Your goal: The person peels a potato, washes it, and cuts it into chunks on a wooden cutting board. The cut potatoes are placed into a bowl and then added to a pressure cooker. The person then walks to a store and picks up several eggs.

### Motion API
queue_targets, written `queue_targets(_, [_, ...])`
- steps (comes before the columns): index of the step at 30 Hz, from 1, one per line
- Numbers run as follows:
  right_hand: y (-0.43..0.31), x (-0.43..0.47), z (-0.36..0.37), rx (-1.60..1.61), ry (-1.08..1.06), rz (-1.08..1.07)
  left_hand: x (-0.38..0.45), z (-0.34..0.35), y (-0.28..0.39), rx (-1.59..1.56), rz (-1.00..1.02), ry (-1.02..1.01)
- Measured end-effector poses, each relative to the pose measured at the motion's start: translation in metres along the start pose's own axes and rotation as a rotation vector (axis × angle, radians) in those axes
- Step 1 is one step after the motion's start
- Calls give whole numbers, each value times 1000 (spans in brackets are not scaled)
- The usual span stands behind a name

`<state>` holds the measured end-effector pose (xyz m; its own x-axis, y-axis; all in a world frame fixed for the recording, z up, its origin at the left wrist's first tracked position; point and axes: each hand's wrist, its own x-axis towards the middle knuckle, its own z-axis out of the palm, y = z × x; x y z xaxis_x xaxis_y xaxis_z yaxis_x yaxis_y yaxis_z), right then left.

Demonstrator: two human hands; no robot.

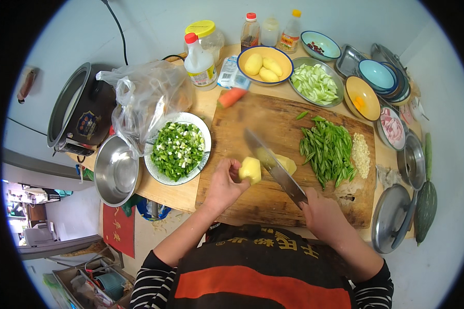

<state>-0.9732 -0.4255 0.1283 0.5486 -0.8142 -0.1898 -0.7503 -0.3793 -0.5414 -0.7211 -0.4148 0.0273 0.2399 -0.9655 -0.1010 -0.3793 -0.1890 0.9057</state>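
My left hand holds a peeled potato piece just above the wooden cutting board, its cut face towards the knife. In my right hand is the handle of a kitchen knife, its blade slanting up and left across the board. Behind the blade lie potato slices, partly hidden by it. Sliced green peppers are heaped to the right, beside minced garlic. A carrot rests at the board's back left corner.
Left of the board stand a plate of chopped scallions, a steel bowl and a plastic bag. Behind are a bowl of peeled potatoes and bottles. More bowls and a pot lid line the right side.
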Motion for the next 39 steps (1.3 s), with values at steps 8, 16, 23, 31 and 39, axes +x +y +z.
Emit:
queue_targets(8, [-11,-14,-4,-131,-4,-58,-2,3,3,17,44,35])
queue_targets(16, [-5,13,2,4,-125,10,1,-1,1,18,0,-5])
queue_targets(23, [16,29,5,110,-116,7,3,-12,-3,39,130,-68])
queue_targets(31, [-13,-4,-16,-68,-60,-27,6,-22,0,-9,229,-80])
queue_targets(39, [-11,-5,-7,-114,-42,-125,3,-17,-1,-28,214,-107])
